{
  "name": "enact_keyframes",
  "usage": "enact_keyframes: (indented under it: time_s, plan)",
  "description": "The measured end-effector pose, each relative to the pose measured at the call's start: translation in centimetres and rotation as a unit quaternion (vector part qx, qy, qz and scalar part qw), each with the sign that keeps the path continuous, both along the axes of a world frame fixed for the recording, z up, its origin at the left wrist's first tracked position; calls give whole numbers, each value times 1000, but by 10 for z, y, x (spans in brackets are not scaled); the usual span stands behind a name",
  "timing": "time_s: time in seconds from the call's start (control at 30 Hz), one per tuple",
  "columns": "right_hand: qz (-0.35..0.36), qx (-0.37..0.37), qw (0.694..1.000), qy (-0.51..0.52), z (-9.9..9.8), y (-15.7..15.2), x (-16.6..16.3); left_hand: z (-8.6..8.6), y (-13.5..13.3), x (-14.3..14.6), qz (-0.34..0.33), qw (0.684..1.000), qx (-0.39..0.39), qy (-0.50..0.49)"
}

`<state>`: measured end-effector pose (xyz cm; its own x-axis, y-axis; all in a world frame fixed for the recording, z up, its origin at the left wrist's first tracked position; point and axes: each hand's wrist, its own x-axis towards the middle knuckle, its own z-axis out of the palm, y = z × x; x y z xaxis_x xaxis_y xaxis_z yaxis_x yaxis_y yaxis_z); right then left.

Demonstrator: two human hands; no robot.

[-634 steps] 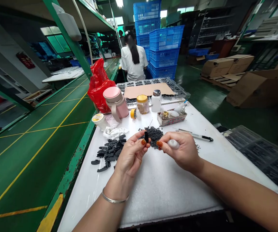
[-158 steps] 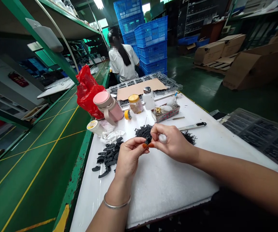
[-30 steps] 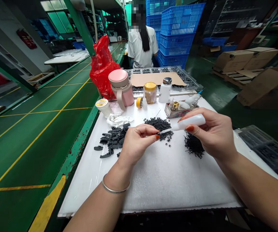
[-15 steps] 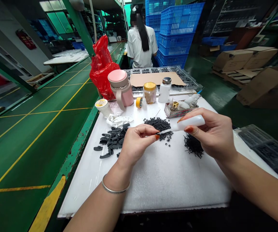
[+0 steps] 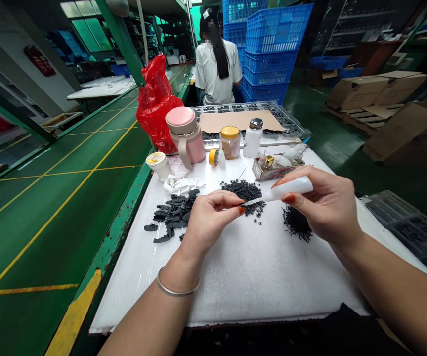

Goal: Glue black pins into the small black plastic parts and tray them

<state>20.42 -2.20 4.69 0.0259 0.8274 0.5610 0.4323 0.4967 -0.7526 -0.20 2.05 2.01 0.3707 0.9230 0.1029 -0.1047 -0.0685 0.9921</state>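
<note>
- The right hand grips a white plastic-handled pick between thumb and fingers, its thin metal tip pointing left.
- The left hand is closed in a pinch at that tip; whatever it holds is too small to tell.
- Both hands work just above a pile of small black rubber rings, near the middle of the white foam-covered bench.
- Keeping the hands this close suits such tiny parts: a firm, steady pinch should stop them springing away.

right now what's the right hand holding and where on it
The right hand holds a white squeeze applicator by its rounded body, between thumb and fingers, with the thin tip left free.
</note>
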Motion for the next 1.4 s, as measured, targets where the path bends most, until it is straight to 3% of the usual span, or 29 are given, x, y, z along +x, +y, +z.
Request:
enact_keyframes:
  time_s: [1.4]
  plan:
    - [6,4,1000,10,0,0,1,0,0,-1,-3,1000,-2,-7]
